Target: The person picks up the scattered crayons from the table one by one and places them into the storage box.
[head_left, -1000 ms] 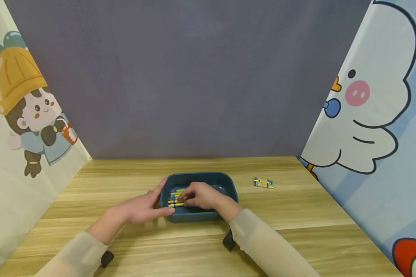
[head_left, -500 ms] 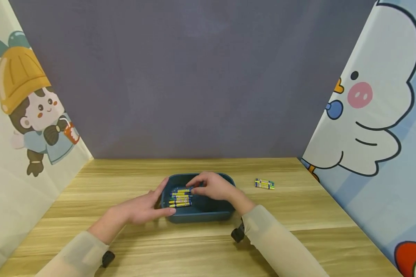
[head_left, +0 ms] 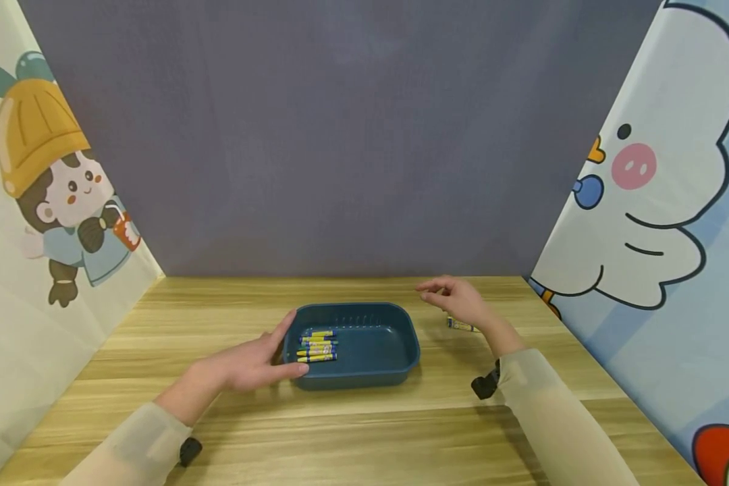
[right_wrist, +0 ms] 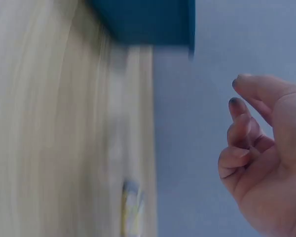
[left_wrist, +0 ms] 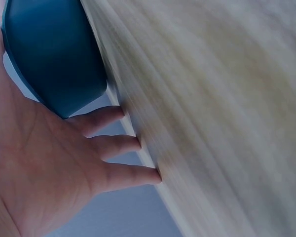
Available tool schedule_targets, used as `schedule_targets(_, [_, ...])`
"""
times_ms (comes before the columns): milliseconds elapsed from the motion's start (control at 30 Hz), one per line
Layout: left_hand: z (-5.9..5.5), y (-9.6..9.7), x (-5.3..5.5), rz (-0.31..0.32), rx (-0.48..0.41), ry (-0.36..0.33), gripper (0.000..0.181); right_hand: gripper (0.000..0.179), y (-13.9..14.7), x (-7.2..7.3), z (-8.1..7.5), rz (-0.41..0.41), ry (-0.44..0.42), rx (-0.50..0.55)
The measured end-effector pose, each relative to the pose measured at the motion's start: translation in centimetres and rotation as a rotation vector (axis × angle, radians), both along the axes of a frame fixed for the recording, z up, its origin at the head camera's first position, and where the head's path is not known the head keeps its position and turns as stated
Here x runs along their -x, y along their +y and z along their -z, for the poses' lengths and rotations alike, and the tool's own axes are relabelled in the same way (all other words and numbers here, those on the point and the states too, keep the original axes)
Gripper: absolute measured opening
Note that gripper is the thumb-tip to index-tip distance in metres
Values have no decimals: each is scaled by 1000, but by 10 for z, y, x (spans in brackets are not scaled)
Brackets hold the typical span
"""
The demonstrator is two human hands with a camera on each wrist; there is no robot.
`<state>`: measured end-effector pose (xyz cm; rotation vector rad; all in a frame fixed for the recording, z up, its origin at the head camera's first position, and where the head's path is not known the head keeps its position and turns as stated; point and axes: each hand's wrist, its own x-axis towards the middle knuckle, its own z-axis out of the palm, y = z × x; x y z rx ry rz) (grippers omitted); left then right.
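Note:
A dark blue rectangular tray (head_left: 364, 381) stands on the wooden table, with several yellow-wrapped crayons (head_left: 317, 346) side by side at its left end. My left hand (head_left: 249, 361) is against that end, thumb and forefinger spread along the corners. In the left wrist view its other fingers (left_wrist: 121, 144) reach straight down to the tabletop beside the tray (left_wrist: 59, 54). Right of the tray, my right hand (head_left: 458, 300) hovers above the table, fingers loosely bent and nothing between them. Beneath it lie more crayons (head_left: 462, 325), partly covered by the hand; they are blurred in the right wrist view.
The wooden tabletop (head_left: 316, 439) extends around the tray. A grey panel (head_left: 340, 135) rises at the back, and printed cartoon panels (head_left: 662, 250) flank both sides. Each wrist carries a black camera (head_left: 484, 386).
My right hand has come up out of the tray, away from the crayons there, and moved right to above the crayons on the table. My left hand has stayed at the tray's left end.

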<state>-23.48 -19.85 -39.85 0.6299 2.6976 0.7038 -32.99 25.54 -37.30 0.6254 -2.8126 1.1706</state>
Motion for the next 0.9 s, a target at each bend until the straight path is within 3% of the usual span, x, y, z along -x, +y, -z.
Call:
schedule_targets(200, [0, 0, 1, 5, -10, 2, 116, 34, 56, 12, 15, 87, -25, -116])
schedule_targets(333, [2, -1, 4, 0, -4, -5, 116, 36, 79, 17, 24, 93, -53, -154])
schedule_targets(767, [2, -2, 5, 0, -2, -13, 115, 35, 109, 22, 46, 127, -139, -179])
schedule_targets(900, [1, -2, 5, 14, -7, -3, 116, 34, 115, 22, 52, 134, -127, -207])
